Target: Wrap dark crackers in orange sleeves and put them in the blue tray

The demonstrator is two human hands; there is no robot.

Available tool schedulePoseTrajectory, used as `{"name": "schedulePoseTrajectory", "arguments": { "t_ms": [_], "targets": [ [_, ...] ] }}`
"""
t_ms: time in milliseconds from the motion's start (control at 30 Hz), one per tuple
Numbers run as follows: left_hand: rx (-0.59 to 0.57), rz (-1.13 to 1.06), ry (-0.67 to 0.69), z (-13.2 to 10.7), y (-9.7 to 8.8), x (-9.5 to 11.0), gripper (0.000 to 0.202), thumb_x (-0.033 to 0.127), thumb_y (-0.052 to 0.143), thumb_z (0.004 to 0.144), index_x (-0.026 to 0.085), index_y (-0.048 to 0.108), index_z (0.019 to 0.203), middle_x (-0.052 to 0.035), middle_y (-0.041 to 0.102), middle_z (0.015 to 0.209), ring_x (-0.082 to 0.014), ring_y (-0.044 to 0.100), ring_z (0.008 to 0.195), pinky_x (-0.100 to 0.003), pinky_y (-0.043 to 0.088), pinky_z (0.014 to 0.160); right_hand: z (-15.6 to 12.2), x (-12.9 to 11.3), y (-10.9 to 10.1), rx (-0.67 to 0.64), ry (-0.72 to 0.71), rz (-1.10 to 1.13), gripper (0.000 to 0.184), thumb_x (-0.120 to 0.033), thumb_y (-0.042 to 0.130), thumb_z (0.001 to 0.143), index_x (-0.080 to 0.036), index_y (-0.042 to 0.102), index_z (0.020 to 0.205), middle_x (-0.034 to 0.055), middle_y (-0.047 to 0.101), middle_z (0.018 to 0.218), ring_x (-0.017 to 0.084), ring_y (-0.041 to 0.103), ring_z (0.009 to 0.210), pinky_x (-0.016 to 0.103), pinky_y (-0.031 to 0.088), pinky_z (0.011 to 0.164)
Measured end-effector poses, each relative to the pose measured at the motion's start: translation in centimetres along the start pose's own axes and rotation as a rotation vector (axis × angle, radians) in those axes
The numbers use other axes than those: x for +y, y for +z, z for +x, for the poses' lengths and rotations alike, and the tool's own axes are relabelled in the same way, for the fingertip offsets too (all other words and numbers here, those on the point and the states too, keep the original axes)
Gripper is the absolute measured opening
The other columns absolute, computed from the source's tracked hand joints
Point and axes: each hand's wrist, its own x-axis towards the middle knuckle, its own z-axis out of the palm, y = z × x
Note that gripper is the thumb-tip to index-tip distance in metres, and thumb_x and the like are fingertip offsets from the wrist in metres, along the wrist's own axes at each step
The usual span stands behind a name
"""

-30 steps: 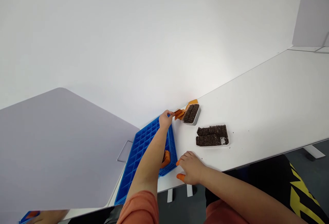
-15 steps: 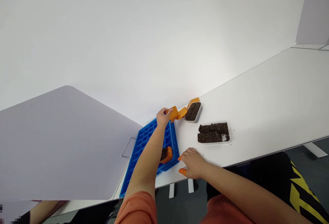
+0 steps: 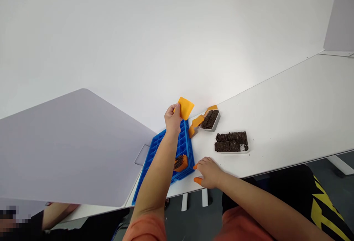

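My left hand (image 3: 173, 118) is raised over the far end of a blue divided crate (image 3: 190, 161), pinching a flat yellow-orange square (image 3: 186, 108) between thumb and fingers. More flat orange pieces (image 3: 198, 121) lie just right of it, beside a white tray (image 3: 215, 124) packed with thin dark brown slices (image 3: 209, 118). Inside the crate's near right corner sits an orange holder (image 3: 181, 164) with similar dark slices. At the table's front edge rests my right hand (image 3: 209, 172), holding nothing, its thumb and forefinger apart with orange finger covers on the tips.
A second white tray (image 3: 248, 148) of dark slices in two rows stands to the right, with dark crumbs around it. A grey divider panel (image 3: 77, 148) borders the crate on the left. Beyond it, another person's arm (image 3: 59, 213) shows at lower left.
My left hand has lifted the flat orange square up and away from the other orange pieces, turning its broad face to view. My right hand has hardly moved.
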Motion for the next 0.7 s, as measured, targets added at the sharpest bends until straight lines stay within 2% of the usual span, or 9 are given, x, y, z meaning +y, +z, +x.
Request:
{"name": "schedulePoseTrajectory", "arguments": {
  "t_ms": [100,200,267,300,367,433,533,600,700],
  "targets": [
    [-0.111,-0.111,0.062,-2.3,1.2,2.9,0.044,0.060,0.074,0.078,0.020,0.059,0.089,0.0054,0.054,0.067,-0.0068,0.046,0.048,-0.020,0.043,0.047,-0.2,-0.4,-0.3,0.026,0.015,0.065,0.043,-0.038,0.070,0.087,-0.014,0.069,0.123,0.0173,0.071,0.129,0.034,0.062,0.125,0.052,0.042,0.113],
    [-0.203,-0.170,0.149,-5.2,2.3,5.2,0.048,0.058,0.081,0.075,0.019,0.058,0.091,0.0039,0.063,0.070,-0.0080,0.058,0.048,-0.019,0.044,0.044,-1.5,-1.0,-1.4,0.083,0.028,0.151,0.040,-0.036,0.063,0.094,-0.018,0.065,0.129,0.0119,0.072,0.131,0.027,0.067,0.121,0.043,0.050,0.107],
    [-0.142,-0.200,0.201,-7.4,2.7,6.0,0.047,0.058,0.081,0.077,0.019,0.058,0.092,0.0032,0.066,0.072,-0.0091,0.062,0.048,-0.017,0.040,0.041,-3.3,-1.5,-3.3,0.145,0.002,0.224,0.036,-0.034,0.063,0.094,-0.023,0.064,0.128,0.0071,0.073,0.126,0.021,0.070,0.112,0.036,0.055,0.099],
    [-0.097,-0.223,0.227,-8.6,2.9,6.2,0.045,0.057,0.080,0.079,0.019,0.058,0.092,0.0030,0.067,0.072,-0.0091,0.063,0.049,-0.016,0.040,0.040,-4.4,-1.7,-4.7,0.235,-0.052,0.321,0.030,-0.032,0.067,0.091,-0.024,0.067,0.120,0.0061,0.075,0.117,0.020,0.071,0.103,0.036,0.056,0.095],
    [-0.012,-0.266,0.286,-11.0,3.0,5.9,0.040,0.054,0.078,0.084,0.019,0.059,0.093,0.0032,0.068,0.071,-0.0086,0.064,0.049,-0.016,0.041,0.041,-7.0,-2.1,-8.1,0.471,-0.156,0.429,0.018,-0.031,0.068,0.090,-0.023,0.069,0.107,0.0052,0.074,0.100,0.020,0.070,0.090,0.036,0.057,0.086],
    [0.019,-0.298,0.313,-13.1,3.3,5.1,0.036,0.051,0.076,0.087,0.020,0.060,0.093,0.0033,0.068,0.072,-0.0082,0.064,0.050,-0.016,0.046,0.045,-9.6,-2.4,-12.1,0.709,-0.190,0.467,0.007,-0.028,0.063,0.095,-0.023,0.068,0.094,0.0033,0.071,0.092,0.017,0.067,0.085,0.034,0.055,0.081],
    [-0.060,-0.348,0.248,-15.6,4.1,3.2,0.034,0.050,0.078,0.087,0.020,0.063,0.091,0.0026,0.070,0.074,-0.0096,0.067,0.053,-0.020,0.056,0.053,-12.1,-2.7,-17.2,1.014,-0.132,0.451,0.008,-0.029,0.061,0.098,-0.025,0.064,0.092,0.0000,0.065,0.087,0.014,0.061,0.082,0.031,0.052,0.078],
    [-0.151,-0.374,0.165,-16.7,4.7,1.9,0.033,0.050,0.079,0.086,0.020,0.066,0.091,0.0011,0.072,0.076,-0.0109,0.069,0.058,-0.022,0.059,0.056,-12.5,-2.7,-19.0,1.044,-0.097,0.342,0.008,-0.033,0.067,0.094,-0.025,0.065,0.097,0.0014,0.066,0.095,0.016,0.062,0.091,0.035,0.052,0.086],
    [-0.258,-0.381,0.072,-17.7,5.3,0.2,0.033,0.051,0.079,0.085,0.020,0.068,0.090,-0.0009,0.074,0.076,-0.0114,0.069,0.062,-0.022,0.059,0.060,-11.6,-2.5,-19.2,0.926,-0.031,0.237,0.034,-0.038,0.078,0.085,-0.027,0.066,0.115,0.0063,0.068,0.118,0.021,0.064,0.108,0.042,0.053,0.096]
  ]
}}
